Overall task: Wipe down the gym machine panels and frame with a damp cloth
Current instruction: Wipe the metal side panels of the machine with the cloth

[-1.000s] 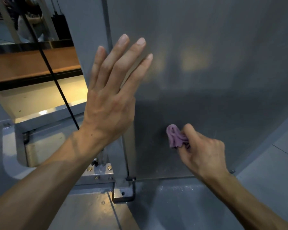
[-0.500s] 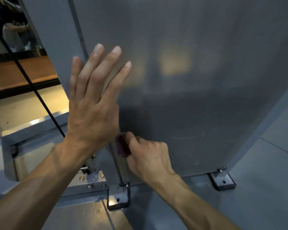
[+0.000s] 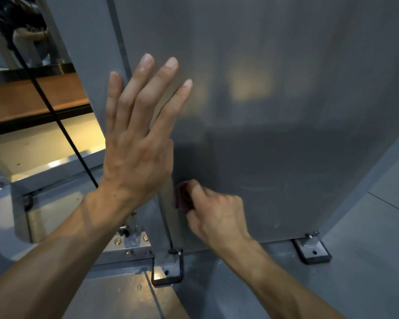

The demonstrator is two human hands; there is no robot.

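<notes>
A tall grey machine panel fills most of the view. My left hand lies flat against the panel's left edge, fingers spread and pointing up, holding nothing. Low on the panel, just under that hand, my right hand presses a small purple cloth against the metal near the left edge. The cloth sits in shadow and is mostly hidden by my fingers. A grey frame upright runs along the panel's left side.
Two black floor brackets hold the panel's bottom corners, the left bracket and the right bracket. A black cable runs diagonally at left. A bolted metal base plate lies behind my left forearm. Grey floor spreads to the right.
My right hand has slid the cloth leftward along the lower panel to the left edge, under my left hand. The left hand has stayed flat on the panel.
</notes>
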